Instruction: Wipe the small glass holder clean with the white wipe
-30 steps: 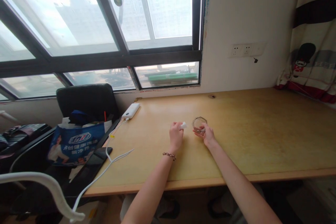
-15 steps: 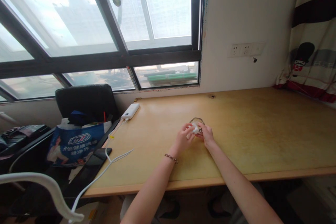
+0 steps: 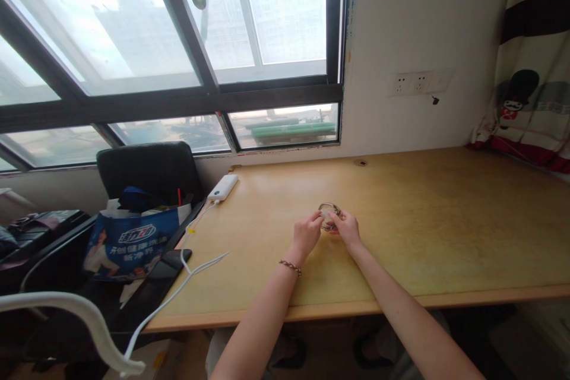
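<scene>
My left hand is closed, its fingertips pinching a small white piece, soft and tissue-like. On the other side, my right hand is closed too, thumb and fingers pressed at the same white piece. A dark brownish loop, like a chain or bracelet, circles just beyond the fingertips and touches the right hand. Under the fingers shows a small reddish patch; what it belongs to is hidden. Around the left wrist is a braided bracelet.
Both hands are over a wooden table. A white power bank lies at its left edge with a white cable. Further left, a black chair holds a blue bag; a curved white tube is nearest.
The fingers have closed more tightly, and less of the white piece shows between them. The dark loop has shifted slightly left and appears changed in tilt.
</scene>
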### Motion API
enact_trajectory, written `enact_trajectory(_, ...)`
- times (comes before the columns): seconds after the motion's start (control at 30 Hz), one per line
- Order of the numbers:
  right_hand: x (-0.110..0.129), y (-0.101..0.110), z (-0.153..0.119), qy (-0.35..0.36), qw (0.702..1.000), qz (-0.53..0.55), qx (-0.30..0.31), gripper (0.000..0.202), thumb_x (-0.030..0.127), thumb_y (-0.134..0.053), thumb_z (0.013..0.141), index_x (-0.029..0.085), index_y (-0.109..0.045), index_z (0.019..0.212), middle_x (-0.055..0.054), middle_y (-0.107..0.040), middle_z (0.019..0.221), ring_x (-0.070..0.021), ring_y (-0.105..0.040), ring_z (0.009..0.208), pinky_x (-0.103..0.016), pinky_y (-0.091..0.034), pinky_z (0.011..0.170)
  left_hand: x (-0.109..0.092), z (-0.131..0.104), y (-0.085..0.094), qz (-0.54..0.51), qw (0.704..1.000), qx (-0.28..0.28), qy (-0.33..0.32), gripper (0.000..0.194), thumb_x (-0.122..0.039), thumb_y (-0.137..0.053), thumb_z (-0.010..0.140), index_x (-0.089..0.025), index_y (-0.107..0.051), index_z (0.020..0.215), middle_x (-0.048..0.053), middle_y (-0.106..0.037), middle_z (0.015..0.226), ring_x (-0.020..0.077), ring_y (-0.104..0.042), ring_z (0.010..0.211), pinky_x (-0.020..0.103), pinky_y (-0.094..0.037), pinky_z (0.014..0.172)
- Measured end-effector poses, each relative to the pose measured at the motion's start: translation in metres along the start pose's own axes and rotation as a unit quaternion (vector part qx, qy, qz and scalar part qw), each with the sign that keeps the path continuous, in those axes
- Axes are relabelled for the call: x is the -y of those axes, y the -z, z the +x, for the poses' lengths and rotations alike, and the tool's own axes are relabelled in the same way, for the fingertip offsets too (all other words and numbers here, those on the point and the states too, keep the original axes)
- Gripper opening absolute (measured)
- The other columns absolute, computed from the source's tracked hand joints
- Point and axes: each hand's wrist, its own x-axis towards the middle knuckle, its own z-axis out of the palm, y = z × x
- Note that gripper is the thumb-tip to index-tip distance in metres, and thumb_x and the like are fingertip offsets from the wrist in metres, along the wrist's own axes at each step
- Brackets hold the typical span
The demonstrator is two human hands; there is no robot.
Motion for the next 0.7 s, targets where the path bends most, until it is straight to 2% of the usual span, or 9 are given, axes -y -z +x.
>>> enact_trajectory(0.13, -0.002, 0.002, 0.002, 0.003, 1.000, 0.002, -0.022, 0.038, 0.047, -0.063, 0.057, 0.014, -0.061, 0.077, -0.002, -0.063, 0.062, -0.0179, -0.060, 0.056, -0.026, -0.049, 0.042, -0.004, 0.000, 0.003, -0.041, 0.999, 0.020, -0.017, 0.024, -0.019, -0.038, 0.081, -0.024, -0.061, 0.085, 0.005, -0.062, 0.090, 0.0149, -0.057, 0.072, 0.023, -0.039, 0.064)
enact_trajectory(0.23, -0.005, 0.004, 0.004, 0.002, 0.999, 0.007, -0.039, 0.039, 0.049, -0.061, 0.058, 0.014, -0.060, 0.073, -0.001, -0.061, 0.059, -0.0154, -0.058, 0.053, -0.023, -0.047, 0.043, -0.010, -0.002, 0.002, -0.099, 0.994, 0.032, -0.045, 0.025, -0.020, -0.037, 0.081, -0.024, -0.058, 0.094, 0.005, -0.062, 0.083, 0.0146, -0.057, 0.070, 0.023, -0.039, 0.065)
enact_trajectory(0.33, -0.006, 0.005, 0.005, 0.002, 0.999, 0.032, -0.036, 0.041, 0.052, -0.058, 0.060, 0.013, -0.061, 0.072, 0.000, -0.059, 0.055, -0.0126, -0.053, 0.047, -0.021, -0.042, 0.042, -0.015, -0.004, -0.001, -0.172, 0.983, 0.024, -0.057, 0.028, -0.023, -0.035, 0.082, -0.021, -0.052, 0.105, 0.004, -0.061, 0.073, 0.0138, -0.055, 0.063, 0.023, -0.039, 0.061)
enact_trajectory(0.43, -0.006, 0.005, 0.006, -0.018, 0.996, 0.082, -0.022, 0.043, 0.054, -0.055, 0.063, 0.013, -0.060, 0.074, 0.001, -0.057, 0.052, -0.0116, -0.050, 0.044, -0.021, -0.038, 0.040, -0.016, -0.004, -0.002, -0.212, 0.975, 0.011, -0.059, 0.028, -0.031, -0.036, 0.084, -0.020, -0.055, 0.100, 0.003, -0.059, 0.066, 0.0123, -0.052, 0.058, 0.022, -0.038, 0.058)
enact_trajectory(0.57, -0.001, 0.002, 0.005, -0.080, 0.983, 0.162, 0.013, 0.042, 0.054, -0.056, 0.063, 0.015, -0.058, 0.079, 0.000, -0.059, 0.054, -0.0137, -0.053, 0.045, -0.024, -0.041, 0.042, -0.012, -0.001, 0.003, -0.161, 0.985, 0.000, -0.060, 0.028, -0.037, -0.038, 0.083, -0.022, -0.062, 0.085, 0.005, -0.061, 0.080, 0.0123, -0.053, 0.064, 0.022, -0.037, 0.061)
enact_trajectory(0.7, 0.001, -0.001, 0.002, -0.113, 0.979, 0.169, 0.025, 0.040, 0.052, -0.057, 0.064, 0.016, -0.057, 0.082, -0.001, -0.062, 0.058, -0.0146, -0.056, 0.050, -0.025, -0.045, 0.046, -0.010, 0.002, 0.012, -0.043, 0.996, -0.061, -0.043, 0.029, -0.035, -0.039, 0.083, -0.021, -0.063, 0.075, 0.007, -0.057, 0.102, 0.0177, -0.051, 0.084, 0.029, -0.034, 0.075)
